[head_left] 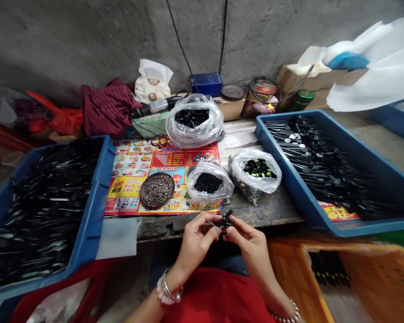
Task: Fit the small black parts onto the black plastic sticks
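My left hand [197,237] and my right hand [247,237] meet just below the bench's front edge, fingertips pinched together on a small black plastic part [226,220]. Both hands are closed on it. Just beyond them on the bench sit a round dish of small metal screws [157,190], a clear bag of black round pieces [208,181] and a clear bag of black and green pieces [257,169]. Each wrist wears a beaded bracelet.
A blue tray [90,224] of black parts lies at the left, another blue tray [289,179] of long black parts at the right. A bigger bag of black parts [195,119] sits farther back. An orange crate [384,278] stands at lower right. Boxes, cloth and cables line the wall.
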Motion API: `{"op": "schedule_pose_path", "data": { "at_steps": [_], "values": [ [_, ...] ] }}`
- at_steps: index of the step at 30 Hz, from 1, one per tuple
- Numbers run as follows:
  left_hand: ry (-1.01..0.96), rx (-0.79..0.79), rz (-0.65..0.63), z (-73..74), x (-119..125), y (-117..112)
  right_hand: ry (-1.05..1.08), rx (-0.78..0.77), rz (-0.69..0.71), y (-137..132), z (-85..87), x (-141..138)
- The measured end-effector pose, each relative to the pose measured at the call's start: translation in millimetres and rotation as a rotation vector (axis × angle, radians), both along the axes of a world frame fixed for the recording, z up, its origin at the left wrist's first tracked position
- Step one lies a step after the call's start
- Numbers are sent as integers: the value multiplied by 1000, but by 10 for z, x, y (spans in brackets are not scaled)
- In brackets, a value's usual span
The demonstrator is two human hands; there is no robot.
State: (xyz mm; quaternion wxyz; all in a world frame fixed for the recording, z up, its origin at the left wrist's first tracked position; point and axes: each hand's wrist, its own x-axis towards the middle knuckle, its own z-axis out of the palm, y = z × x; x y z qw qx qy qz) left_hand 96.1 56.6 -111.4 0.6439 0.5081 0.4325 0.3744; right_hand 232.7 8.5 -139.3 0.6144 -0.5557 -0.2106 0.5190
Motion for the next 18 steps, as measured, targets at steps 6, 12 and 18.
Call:
{"op": "schedule_pose_path", "data": {
  "at_steps": [6,12,18],
  "values": [
    [19,53,-14,-32,0,-1,-178,63,12,-6,0,-5],
    [-55,-39,-9,-39,2,-3,-372,146,-9,-29,16,-18],
    [-69,-25,18,-52,14,-10,-505,195,-19,-26,26,-20]
  ]
}}
